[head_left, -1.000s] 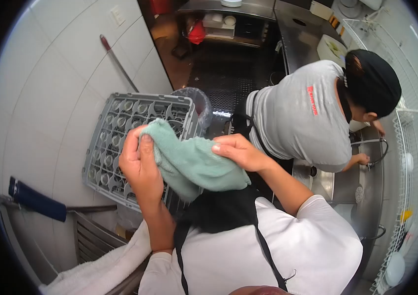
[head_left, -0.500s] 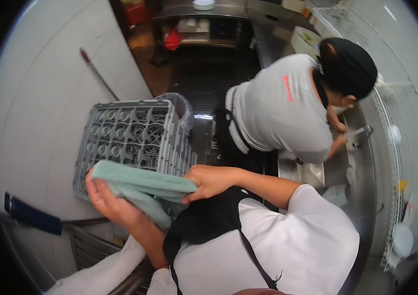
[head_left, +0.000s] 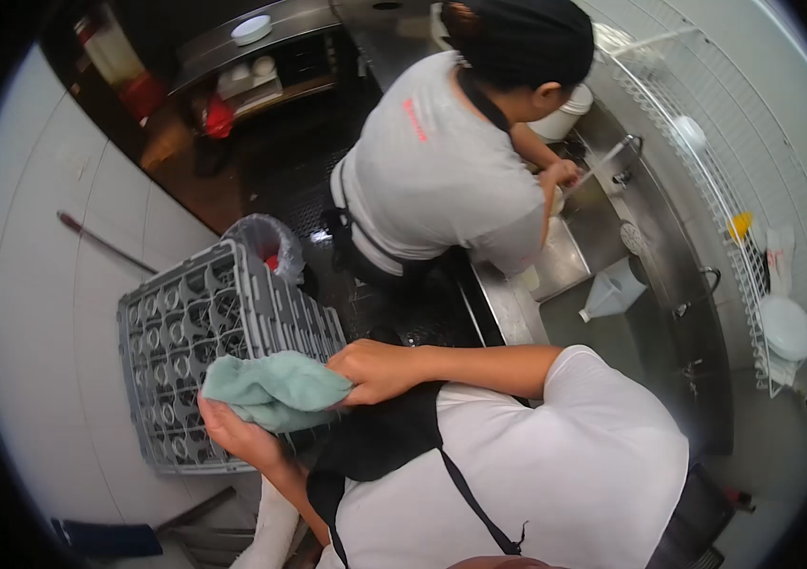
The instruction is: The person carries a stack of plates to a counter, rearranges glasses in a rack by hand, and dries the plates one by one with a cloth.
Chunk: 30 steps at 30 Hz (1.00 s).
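Observation:
A pale green cloth is bunched between my two hands in front of my black apron. My left hand grips its left end from below, with most of the fingers hidden behind the fabric. At the cloth's right end, my right hand is closed with its fingers wrapped round the fabric. Whether anything lies inside the folds I cannot tell. Just beyond the cloth stands a stack of grey dishwasher racks, with glasses in the top one's compartments.
A co-worker bends over the steel sink at the right, hands near a running tap. Behind the racks is a lined bin. A wire shelf runs along the right wall. A blue-handled object is low at left.
The view has swung right, bringing more of the sink into sight. The cloth is now more bunched, and my hands are closer together. Both hands still hold it.

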Tool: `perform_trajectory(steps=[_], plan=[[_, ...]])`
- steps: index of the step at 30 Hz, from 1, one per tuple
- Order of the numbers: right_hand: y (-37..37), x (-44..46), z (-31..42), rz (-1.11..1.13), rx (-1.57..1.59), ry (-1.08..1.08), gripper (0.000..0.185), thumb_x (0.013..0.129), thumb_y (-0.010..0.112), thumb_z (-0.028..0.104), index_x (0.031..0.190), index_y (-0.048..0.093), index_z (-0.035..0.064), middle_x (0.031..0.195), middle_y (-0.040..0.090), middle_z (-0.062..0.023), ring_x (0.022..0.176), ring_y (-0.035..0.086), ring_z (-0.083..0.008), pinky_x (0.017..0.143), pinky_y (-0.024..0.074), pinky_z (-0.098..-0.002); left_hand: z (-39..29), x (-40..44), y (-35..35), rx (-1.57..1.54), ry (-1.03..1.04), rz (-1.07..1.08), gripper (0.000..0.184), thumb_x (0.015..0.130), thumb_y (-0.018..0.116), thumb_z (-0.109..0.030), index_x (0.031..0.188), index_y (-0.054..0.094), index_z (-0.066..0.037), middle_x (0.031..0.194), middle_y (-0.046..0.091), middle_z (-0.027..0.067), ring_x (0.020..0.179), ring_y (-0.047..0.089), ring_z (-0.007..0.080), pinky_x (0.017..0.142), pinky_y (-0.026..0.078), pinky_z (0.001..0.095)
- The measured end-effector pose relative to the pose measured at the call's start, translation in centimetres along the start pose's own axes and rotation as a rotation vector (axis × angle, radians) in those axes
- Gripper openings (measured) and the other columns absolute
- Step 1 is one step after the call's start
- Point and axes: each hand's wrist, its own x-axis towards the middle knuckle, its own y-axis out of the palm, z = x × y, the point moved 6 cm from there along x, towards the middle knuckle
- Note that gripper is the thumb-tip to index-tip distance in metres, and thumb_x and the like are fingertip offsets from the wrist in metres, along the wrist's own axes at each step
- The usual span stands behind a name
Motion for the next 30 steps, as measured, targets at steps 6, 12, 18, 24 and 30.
perform_trajectory(steps=[6,12,18,24,30], plan=[[-5.2,1.2,4.9,-0.15,0.092,-0.169,0.012,0.09,0.07,0.012,0.095,0.07,0.0006,0.088,0.071,-0.0159,0.081,0.068,-0.0322,0.074,0.0524,-0.0391,4.4,-2.5,1.6,0.45,-0.007,0.254,0.03,0.105,0.047,-0.014,0.125,0.062,0.003,0.113,0.068,0.0126,0.103,0.061,0.0196,0.094,0.047,0.0334],[-3.4,0.9,1.9,-0.126,0.439,-0.008,0.017,0.091,0.071,0.011,0.102,0.071,-0.0018,0.094,0.075,-0.013,0.083,0.069,-0.019,0.077,0.0525,-0.0339,11.3,-5.2,-0.3,0.319,-0.009,0.527,0.043,0.102,0.058,-0.02,0.136,0.055,0.005,0.129,0.063,0.0166,0.118,0.061,0.0238,0.102,0.045,0.0337],[0.1,0.0,-0.1,-0.14,0.394,0.06,0.021,0.093,0.072,0.018,0.094,0.07,-0.0034,0.081,0.071,-0.0111,0.074,0.062,-0.0109,0.071,0.0516,-0.0327,10.5,-6.2,-6.7,0.796,0.103,1.034,0.044,0.104,0.053,-0.014,0.14,0.049,0.01,0.135,0.059,0.0211,0.122,0.06,0.0265,0.106,0.044,0.035],[0.4,0.0,-0.3,-0.034,0.324,0.074,0.019,0.093,0.071,0.016,0.1,0.071,-0.0009,0.088,0.074,-0.0133,0.077,0.069,-0.0181,0.073,0.0529,-0.0353,10.6,-6.8,-13.0,1.099,0.255,1.175,0.043,0.104,0.051,-0.012,0.14,0.048,0.011,0.136,0.058,0.022,0.123,0.06,0.0271,0.107,0.044,0.0352],[1.0,-0.6,0.0,-0.075,0.3,0.056,0.022,0.091,0.073,0.021,0.093,0.071,-0.0012,0.081,0.073,-0.0147,0.072,0.069,-0.0202,0.069,0.0524,-0.035,11.4,-7.1,-14.0,1.253,0.453,1.182,0.043,0.104,0.05,-0.01,0.141,0.047,0.012,0.138,0.057,0.023,0.124,0.059,0.0277,0.108,0.044,0.0355]])
